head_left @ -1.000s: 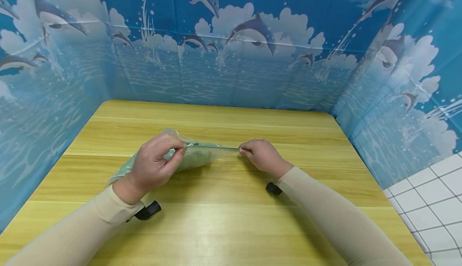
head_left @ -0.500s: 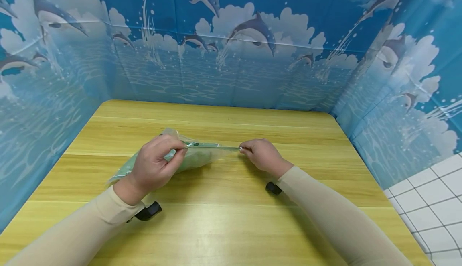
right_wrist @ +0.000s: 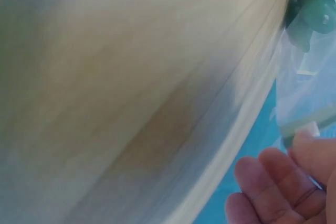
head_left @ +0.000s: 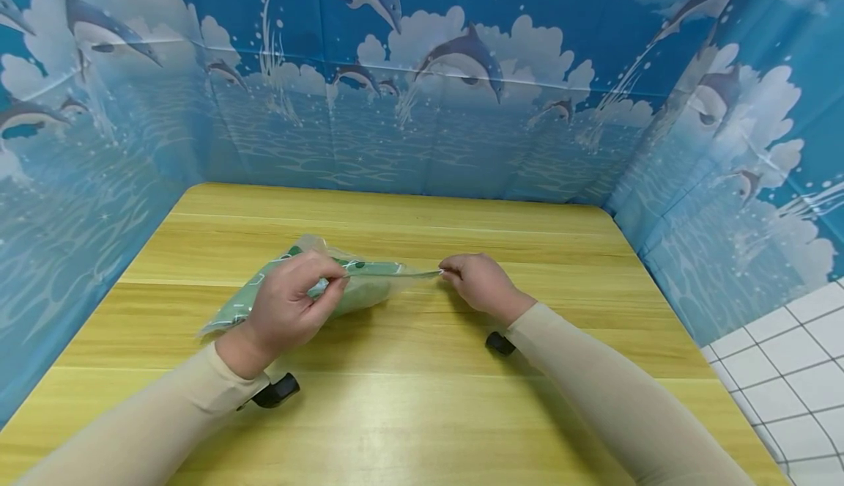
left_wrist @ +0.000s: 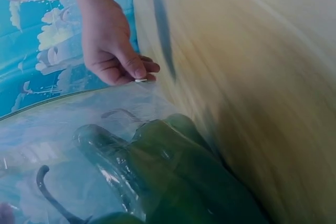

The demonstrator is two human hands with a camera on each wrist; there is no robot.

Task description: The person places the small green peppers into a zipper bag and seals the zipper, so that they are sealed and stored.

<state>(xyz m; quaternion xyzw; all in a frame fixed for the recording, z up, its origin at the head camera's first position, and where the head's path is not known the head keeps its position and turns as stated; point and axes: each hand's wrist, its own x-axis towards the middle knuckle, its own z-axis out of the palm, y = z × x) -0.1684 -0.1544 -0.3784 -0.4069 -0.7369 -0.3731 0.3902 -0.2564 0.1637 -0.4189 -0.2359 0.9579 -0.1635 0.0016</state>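
Note:
A clear zip bag point(head_left: 369, 292) with white print and green contents lies tilted over the table between my hands. Its top edge is stretched in a line from one hand to the other. My left hand point(head_left: 289, 308) pinches that edge between thumb and forefinger and covers part of the bag. At the right end, my right hand point(head_left: 483, 288) pinches the corner, where a small white slider point(right_wrist: 311, 128) shows by the thumb. Through the plastic in the left wrist view, the green contents point(left_wrist: 173, 166) look rounded and lumpy; their kind is hidden by glare and blur.
The wooden table point(head_left: 422, 413) reaches back to a blue dolphin-print curtain point(head_left: 409, 134) that encloses it on the left, back and right. White tiles point(head_left: 791, 369) show beyond the table's right edge. Black wrist-camera mounts point(head_left: 277, 391) hang beneath both wrists.
My left hand has shifted slightly right along the bag's top edge, and more of the printed green side shows around it. My right hand stays almost still at the corner.

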